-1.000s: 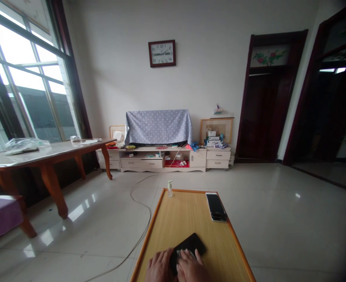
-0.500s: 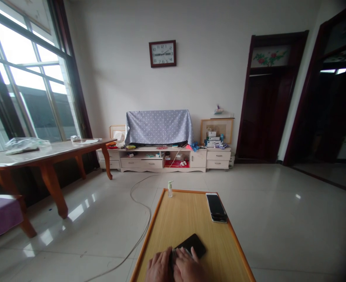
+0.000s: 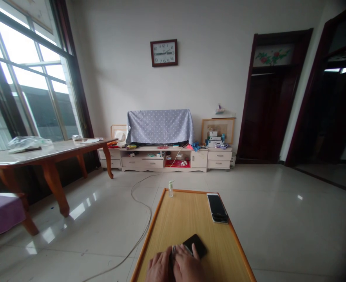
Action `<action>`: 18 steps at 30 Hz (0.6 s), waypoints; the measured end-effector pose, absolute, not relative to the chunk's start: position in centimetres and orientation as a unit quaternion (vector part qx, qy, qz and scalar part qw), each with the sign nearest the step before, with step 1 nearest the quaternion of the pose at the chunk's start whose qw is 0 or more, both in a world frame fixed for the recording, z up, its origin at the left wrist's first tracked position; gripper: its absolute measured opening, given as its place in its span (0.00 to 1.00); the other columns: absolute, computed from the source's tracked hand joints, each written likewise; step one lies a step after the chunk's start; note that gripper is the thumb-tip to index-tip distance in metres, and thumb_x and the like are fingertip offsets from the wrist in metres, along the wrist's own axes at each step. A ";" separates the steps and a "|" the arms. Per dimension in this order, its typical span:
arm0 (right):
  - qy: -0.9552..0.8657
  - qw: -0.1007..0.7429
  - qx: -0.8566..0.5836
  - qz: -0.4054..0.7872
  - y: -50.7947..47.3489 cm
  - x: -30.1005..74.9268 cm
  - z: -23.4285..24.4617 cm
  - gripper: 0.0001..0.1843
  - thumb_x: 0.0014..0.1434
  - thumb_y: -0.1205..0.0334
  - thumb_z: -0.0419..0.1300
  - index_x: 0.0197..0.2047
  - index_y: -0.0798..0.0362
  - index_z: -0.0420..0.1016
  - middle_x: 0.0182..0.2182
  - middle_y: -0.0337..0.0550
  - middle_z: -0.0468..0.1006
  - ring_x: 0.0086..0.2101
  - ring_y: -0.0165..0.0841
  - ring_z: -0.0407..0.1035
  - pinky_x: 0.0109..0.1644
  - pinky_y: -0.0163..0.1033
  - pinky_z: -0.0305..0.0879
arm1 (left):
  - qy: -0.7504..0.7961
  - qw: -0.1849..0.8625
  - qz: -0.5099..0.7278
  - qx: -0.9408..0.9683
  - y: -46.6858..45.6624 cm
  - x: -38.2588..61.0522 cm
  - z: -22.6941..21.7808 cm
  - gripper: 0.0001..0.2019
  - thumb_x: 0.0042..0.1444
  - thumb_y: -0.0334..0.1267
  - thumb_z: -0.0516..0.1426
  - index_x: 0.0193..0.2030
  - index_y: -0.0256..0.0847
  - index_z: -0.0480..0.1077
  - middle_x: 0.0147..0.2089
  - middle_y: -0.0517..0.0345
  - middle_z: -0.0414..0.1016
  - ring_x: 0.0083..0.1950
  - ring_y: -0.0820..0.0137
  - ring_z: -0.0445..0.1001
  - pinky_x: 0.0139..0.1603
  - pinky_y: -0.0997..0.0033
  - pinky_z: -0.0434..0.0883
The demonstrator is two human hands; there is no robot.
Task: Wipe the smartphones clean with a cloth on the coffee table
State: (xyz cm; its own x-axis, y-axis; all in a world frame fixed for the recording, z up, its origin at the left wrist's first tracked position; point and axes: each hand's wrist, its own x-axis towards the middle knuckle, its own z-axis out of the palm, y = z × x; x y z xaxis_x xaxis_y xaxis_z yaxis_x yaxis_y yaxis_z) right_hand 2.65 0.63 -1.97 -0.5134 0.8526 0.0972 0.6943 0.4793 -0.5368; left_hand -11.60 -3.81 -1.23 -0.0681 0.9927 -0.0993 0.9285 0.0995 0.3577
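Observation:
A black phone (image 3: 196, 243) lies on the low wooden table (image 3: 187, 219) near its front edge. My left hand (image 3: 159, 266) rests flat on the phone's near left end. My right hand (image 3: 187, 266) presses a small pale cloth (image 3: 178, 250) onto the phone's screen, fingers laid forward over it. Both hands sit side by side and are cut off by the bottom of the view. A second phone (image 3: 217, 207) with a dark screen lies by the table's far right edge, and a small pump bottle (image 3: 171, 188) stands at the far left corner.
A white cable (image 3: 140, 203) snakes over the tiled floor left of the table. A long wooden table (image 3: 43, 154) stands by the window at left. A TV cabinet (image 3: 167, 158) with a cloth-covered screen lines the far wall; dark doorways open at right.
My hands and the cloth have slid slightly back along the phone toward me, and the view has shifted a little to the left.

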 end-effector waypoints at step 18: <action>-0.803 0.193 -0.550 0.125 3.4 6.8 -2.7 0.24 0.69 0.58 0.42 0.59 0.45 0.73 0.60 0.44 0.71 0.61 0.40 0.62 0.70 0.61 0.35 | 0.733 0.147 0.087 0.658 -4.0 -11.3 -1.3 0.43 0.44 0.46 0.56 0.70 0.40 0.55 0.67 0.50 0.65 0.67 0.59 0.62 0.65 0.63 0.56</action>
State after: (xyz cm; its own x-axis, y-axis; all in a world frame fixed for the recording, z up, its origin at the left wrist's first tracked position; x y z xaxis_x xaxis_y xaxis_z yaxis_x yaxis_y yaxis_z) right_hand 6.81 3.42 -2.71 -0.3199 0.9316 0.1723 0.8355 0.3632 -0.4124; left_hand -11.25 -3.96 -1.26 -0.0900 0.9909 -0.0997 0.9396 0.1177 0.3213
